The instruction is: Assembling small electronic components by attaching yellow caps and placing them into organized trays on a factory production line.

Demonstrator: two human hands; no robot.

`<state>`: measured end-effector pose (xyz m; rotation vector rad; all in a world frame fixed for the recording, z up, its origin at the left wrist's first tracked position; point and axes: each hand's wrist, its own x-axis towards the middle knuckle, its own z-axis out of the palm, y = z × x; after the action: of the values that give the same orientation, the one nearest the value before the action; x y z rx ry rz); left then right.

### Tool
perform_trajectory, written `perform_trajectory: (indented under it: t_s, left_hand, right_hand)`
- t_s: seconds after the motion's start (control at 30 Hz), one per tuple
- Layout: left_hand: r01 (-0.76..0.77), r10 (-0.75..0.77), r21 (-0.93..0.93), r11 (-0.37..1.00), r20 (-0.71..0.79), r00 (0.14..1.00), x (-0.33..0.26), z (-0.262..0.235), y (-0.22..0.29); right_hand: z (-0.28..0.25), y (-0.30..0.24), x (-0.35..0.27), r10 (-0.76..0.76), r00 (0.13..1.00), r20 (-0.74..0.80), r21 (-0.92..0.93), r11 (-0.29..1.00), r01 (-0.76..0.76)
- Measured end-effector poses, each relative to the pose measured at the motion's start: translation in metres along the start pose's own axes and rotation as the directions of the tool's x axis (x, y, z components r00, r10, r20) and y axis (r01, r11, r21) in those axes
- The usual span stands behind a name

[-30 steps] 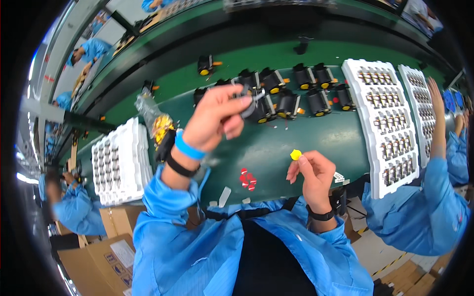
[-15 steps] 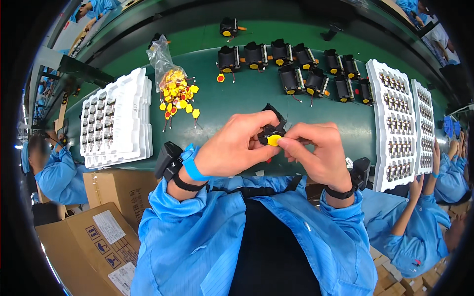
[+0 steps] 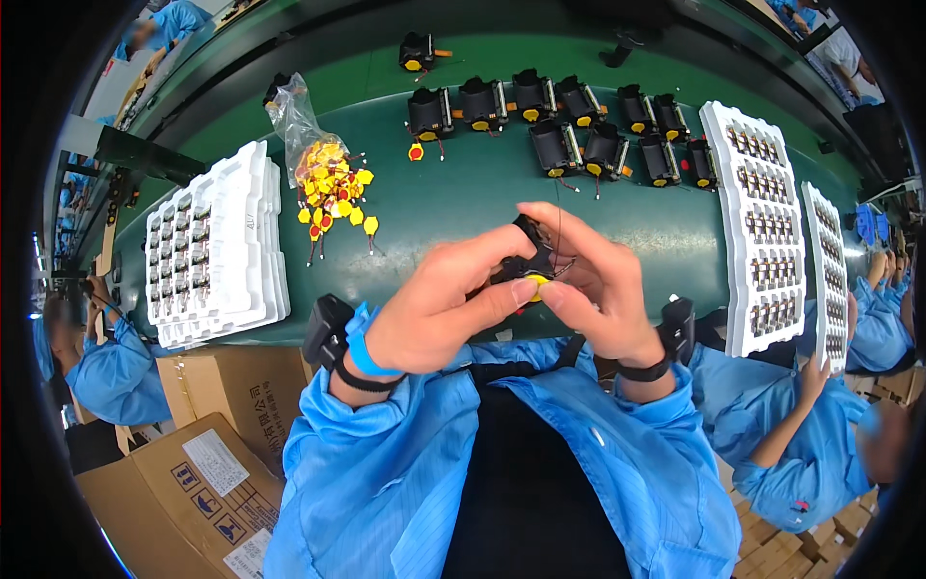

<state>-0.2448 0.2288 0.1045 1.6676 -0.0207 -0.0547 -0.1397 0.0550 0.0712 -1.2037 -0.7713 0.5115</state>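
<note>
My left hand [image 3: 449,301] is closed round a small black plastic housing [image 3: 529,262] just above the near edge of the bench. A yellow disc [image 3: 537,285] sits on the housing's near side, and both thumbs press on it. My right hand [image 3: 606,297] grips the same housing from the right, its fingers curled behind it. A thin dark wire rises from between the hands. Much of the housing is hidden by my fingers. To the left lies a pile of yellow and red wired discs [image 3: 333,181], partly in a clear plastic bag [image 3: 297,116].
Several black housings [image 3: 484,102] with yellow discs stand in rows at the back. White trays of small metal parts [image 3: 260,280] are stacked at left; another white tray [image 3: 716,130] lies at right. Cardboard boxes [image 3: 145,482] stand lower left. Co-workers in blue sit on both sides.
My left thumb has come onto the yellow disc beside the right one. My right hand has turned, its fingers now raised behind the housing. The whole view has shifted slightly.
</note>
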Motion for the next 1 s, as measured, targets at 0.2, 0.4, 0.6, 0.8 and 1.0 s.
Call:
perform_trajectory:
  t_s: [0.2, 0.4, 0.6, 0.8, 1.0]
  left_hand:
    - [0.066, -0.08, -0.093, 0.993, -0.154, 0.985, -0.012, 0.021, -0.009]
    - [-0.132, 0.131, 0.0, 0.991, -0.128, 0.983, 0.003, 0.035, -0.031]
    - [-0.205, 0.222, 0.096, 0.974, -0.227, 0.948, 0.0, 0.045, -0.037]
    - [-0.34, 0.353, 0.182, 0.923, -0.045, 0.935, 0.014, 0.034, -0.063]
    - [-0.287, 0.311, 0.803, 0.523, 0.135, 0.941, 0.005, 0.039, -0.084]
  right_hand:
    - [-0.002, 0.026, -0.022, -0.195, 0.981, -0.018, -0.176, 0.966, 0.188]
    - [-0.016, 0.028, -0.037, -0.149, 0.979, -0.137, -0.16, 0.979, 0.126]
    - [-0.008, 0.033, -0.041, -0.204, 0.953, -0.222, -0.189, 0.968, 0.163]
    - [-0.029, 0.038, -0.035, -0.032, 0.993, -0.117, -0.134, 0.991, 0.016]
    - [-0.063, 0.032, -0.006, 0.101, 0.972, 0.212, -0.634, 0.771, 0.058]
